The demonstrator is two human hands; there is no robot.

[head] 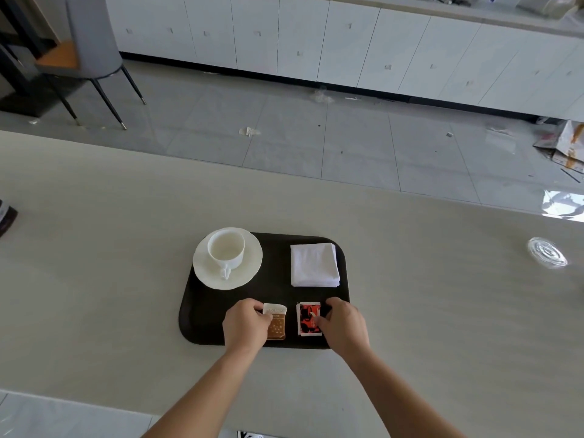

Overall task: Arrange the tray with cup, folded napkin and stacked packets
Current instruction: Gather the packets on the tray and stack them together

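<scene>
packets: brown stack (276,322) and red stack (309,319), side by side near tray's (202,324) front edge | handling: likely light, thin, slippery, prone to sliding apart; pinch by outer edges | left hand (245,325) fingers curled on brown stack's left edge | right hand (344,324) fingers curled on red stack's right edge | cup (226,249) back-left, napkin (314,264) back-right

Soft daylight, floor (316,147) glare (right side), edges bowed.

print on both packets (277,322) is too blurred to read
</scene>
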